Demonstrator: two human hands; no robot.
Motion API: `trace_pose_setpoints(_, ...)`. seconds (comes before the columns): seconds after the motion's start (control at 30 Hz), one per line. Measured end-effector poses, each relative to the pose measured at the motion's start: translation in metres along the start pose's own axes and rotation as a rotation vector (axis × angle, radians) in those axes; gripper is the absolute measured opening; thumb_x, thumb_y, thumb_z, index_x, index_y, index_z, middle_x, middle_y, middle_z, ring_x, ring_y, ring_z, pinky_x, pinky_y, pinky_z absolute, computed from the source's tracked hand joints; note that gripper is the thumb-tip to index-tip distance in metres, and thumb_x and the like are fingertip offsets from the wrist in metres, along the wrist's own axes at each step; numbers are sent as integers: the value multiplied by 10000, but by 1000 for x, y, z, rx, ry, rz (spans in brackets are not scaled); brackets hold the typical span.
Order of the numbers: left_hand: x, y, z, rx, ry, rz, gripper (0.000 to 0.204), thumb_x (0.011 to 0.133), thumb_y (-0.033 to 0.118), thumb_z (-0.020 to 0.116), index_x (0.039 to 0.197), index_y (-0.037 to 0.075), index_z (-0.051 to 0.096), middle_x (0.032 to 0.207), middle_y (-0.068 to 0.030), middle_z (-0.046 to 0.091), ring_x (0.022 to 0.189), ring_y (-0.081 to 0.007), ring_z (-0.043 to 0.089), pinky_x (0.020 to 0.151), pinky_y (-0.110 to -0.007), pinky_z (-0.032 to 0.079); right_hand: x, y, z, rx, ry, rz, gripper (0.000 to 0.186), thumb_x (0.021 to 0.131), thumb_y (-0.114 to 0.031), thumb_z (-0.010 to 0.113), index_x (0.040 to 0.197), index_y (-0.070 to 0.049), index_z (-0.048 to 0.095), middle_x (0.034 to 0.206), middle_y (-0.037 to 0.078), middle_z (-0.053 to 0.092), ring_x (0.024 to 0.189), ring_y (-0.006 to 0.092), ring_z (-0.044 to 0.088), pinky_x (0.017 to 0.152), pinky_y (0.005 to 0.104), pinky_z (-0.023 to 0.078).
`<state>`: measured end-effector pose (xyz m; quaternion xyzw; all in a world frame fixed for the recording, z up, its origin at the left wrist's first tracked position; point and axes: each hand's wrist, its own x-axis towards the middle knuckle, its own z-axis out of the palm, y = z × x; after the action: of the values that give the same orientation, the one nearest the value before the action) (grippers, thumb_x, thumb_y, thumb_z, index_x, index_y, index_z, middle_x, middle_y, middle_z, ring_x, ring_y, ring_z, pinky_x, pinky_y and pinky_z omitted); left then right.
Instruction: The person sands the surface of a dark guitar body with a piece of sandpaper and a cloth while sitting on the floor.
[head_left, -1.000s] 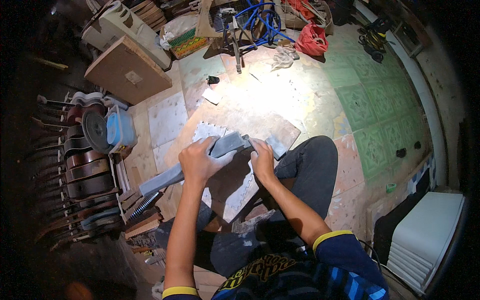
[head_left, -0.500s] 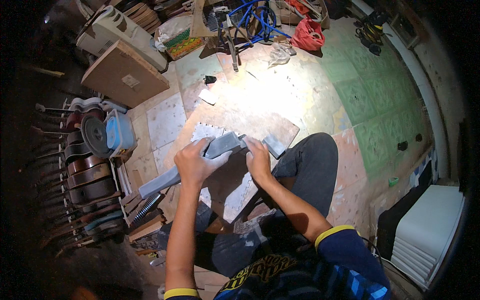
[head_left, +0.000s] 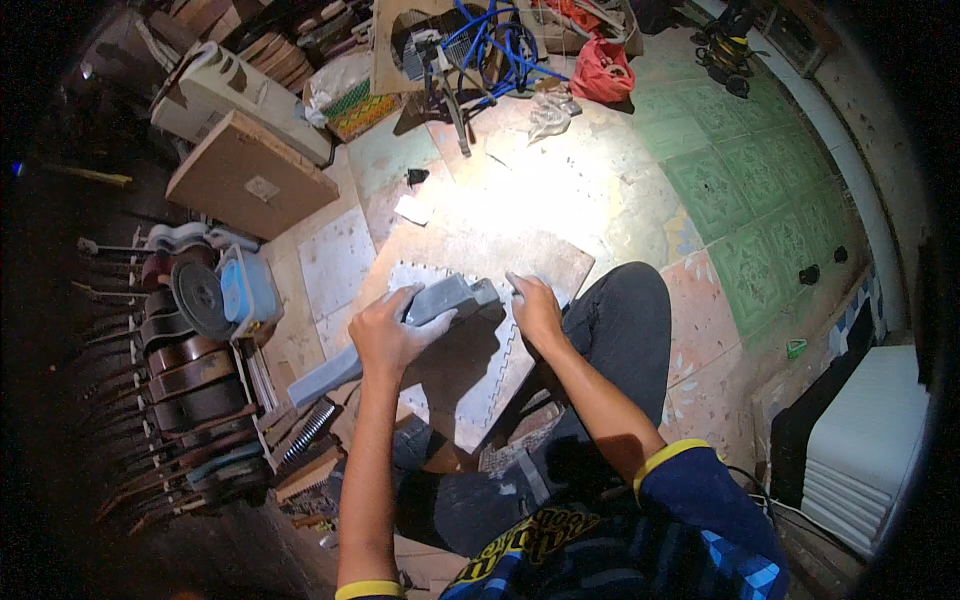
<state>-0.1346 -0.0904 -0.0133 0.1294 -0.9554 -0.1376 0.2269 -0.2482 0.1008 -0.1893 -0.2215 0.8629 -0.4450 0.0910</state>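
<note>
My left hand [head_left: 385, 330] is wrapped around a long grey piece [head_left: 440, 298] with a squared, blocky end. Its narrower part [head_left: 325, 378] slants down to the left past my wrist. Pale dust coats my fingers. Just right of the block end, apart from it, is my right hand [head_left: 537, 312], its fingers curled and pinched together; what they hold, if anything, is too small to make out. Below the hands lies a white mat [head_left: 490, 385] with jigsaw edges, partly in shadow, on a brown board [head_left: 545, 250].
On the left stand a rack of curved wooden pieces [head_left: 190, 380], a blue container [head_left: 235, 290] and a metal spring [head_left: 308, 430]. A thick brown panel [head_left: 250, 180] leans at the back left. Blue hose [head_left: 510, 50] and a red bag [head_left: 602, 72] lie far ahead. A white ridged box [head_left: 860, 450] is at right.
My right hand has drawn away to the right from the grey piece's block end, uncovering it. My left hand keeps its grip. The whole view has shifted slightly.
</note>
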Motion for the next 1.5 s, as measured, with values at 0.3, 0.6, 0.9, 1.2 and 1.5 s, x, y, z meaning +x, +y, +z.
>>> trace_pose_setpoints(0.3, 2, -7, -1, -1, 9, -11, 493, 615, 493, 906, 930, 131, 792, 731, -105, 734, 647, -269, 722, 606, -364, 565, -46, -58, -20, 105, -395, -9, 907, 789, -36, 641, 1608, -191, 283, 1062, 243, 694, 1003, 452, 668, 886, 503, 530)
trace_pose_setpoints(0.6, -2, -7, -3, 33, -15, -24, 474, 620, 475, 903, 927, 131, 792, 736, -105, 732, 653, -279, 719, 612, -371, 562, -51, -55, -19, 178, -289, -108, 1000, 793, -50, 678, 1630, -278, 181, 1045, 239, 718, 1006, 436, 679, 893, 490, 535)
trace_pose_setpoints(0.9, 2, -5, -9, 11, -74, -74, 483, 662, 451, 902, 978, 104, 787, 847, -107, 768, 755, -256, 751, 702, -354, 578, -45, -45, -12, 126, -178, -16, 944, 794, -57, 663, 1619, -175, 220, 1051, 256, 708, 966, 454, 683, 851, 516, 537)
trace_pose_setpoints(1.2, 5, -2, -9, 26, -75, -67, 466, 662, 450, 901, 963, 113, 787, 882, -88, 773, 775, -248, 752, 702, -350, 578, -44, -28, -8, 103, 37, 112, 498, 815, -17, 636, 1309, -80, 639, 1170, 196, 696, 1034, 405, 668, 891, 469, 531)
trace_pose_setpoints(1.5, 0, -3, -3, -65, -52, -32, 507, 610, 464, 907, 982, 141, 793, 839, -96, 756, 741, -278, 733, 655, -379, 571, -27, -130, -50, 19, 169, -455, 540, 785, 72, 600, 1297, -82, 679, 1364, 83, 654, 951, 331, 599, 942, 409, 465)
